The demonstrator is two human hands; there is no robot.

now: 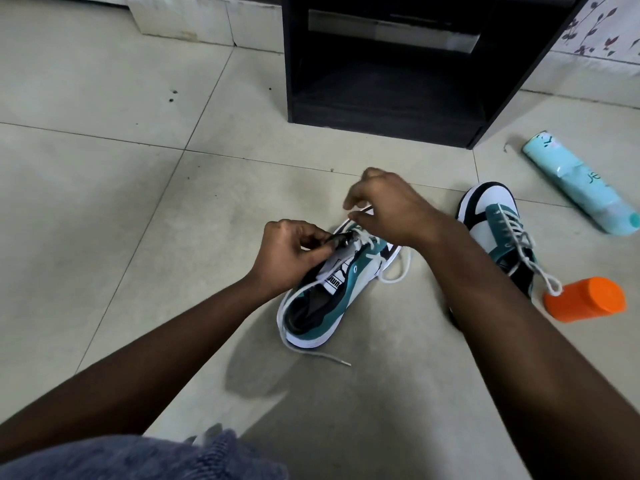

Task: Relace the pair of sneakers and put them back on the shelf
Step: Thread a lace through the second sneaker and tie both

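A teal, white and black sneaker (pixel 332 289) lies on the tiled floor (pixel 104 188) near its middle, toe pointing away toward a dark shelf unit (pixel 391 109), tongue pulled up and the upper eyelets unlaced. Its white lace (pixel 391 271) is threaded through the lower eyelets only; one loose end loops out on the right side of the shoe, the other trails around the heel and ends on the floor in front of it.

The left hand (pixel 291 254) has its fingers curled, pinching the dark edge of the sneaker beside the tongue. The right hand (pixel 388 206) hovers over the toe end with fingers bent downward, pinching a stretch of the lace between thumb and fingertips.

To the right, partly behind the right forearm, the second sneaker (pixel 498 230) rests on the floor, already laced, with the end of its lace (pixel 519 244) lying against an orange container (pixel 585 303) tipped on its side. Farther right, near the floor's right edge, a pale turquoise bottle (pixel 578 185) lies on its side. The shelf unit stands at the far edge against the wall, its lower compartment open. A patch of blue denim (pixel 145 459) shows at the near edge.
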